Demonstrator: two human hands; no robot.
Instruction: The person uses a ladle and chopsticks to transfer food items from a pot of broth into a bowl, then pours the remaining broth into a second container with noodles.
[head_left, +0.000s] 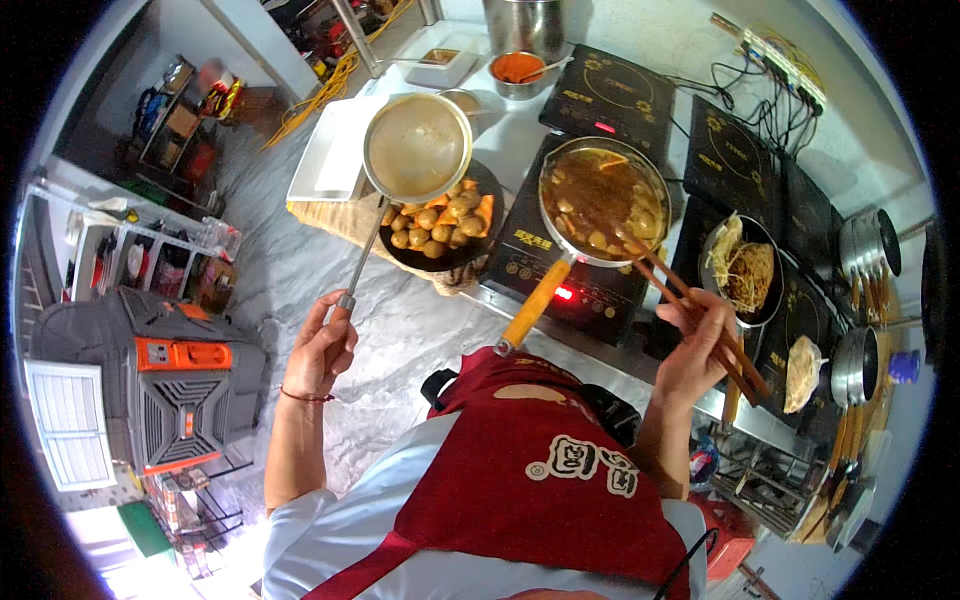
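Note:
My left hand (325, 341) grips the long metal handle of a round strainer (417, 147), which is held over the edge of a dark pan (442, 262) of brown balls and orange pieces (448, 225). In my right hand (699, 337) is a pair of wooden chopsticks (671, 289). Their tips reach into a saucepan (551, 229) of brown broth with balls (600, 195) at its near right side. The saucepan stands on a lit induction cooker (536, 281), its wooden handle (536, 304) pointing towards me.
A white tray (311, 161) lies behind the strainer. Beyond are a bowl of red powder (517, 69) and a tall metal pot (525, 26). To the right, another pan (742, 270) holds noodles, near more cookers (729, 146), stacked pans (855, 367) and a wired power strip (784, 64).

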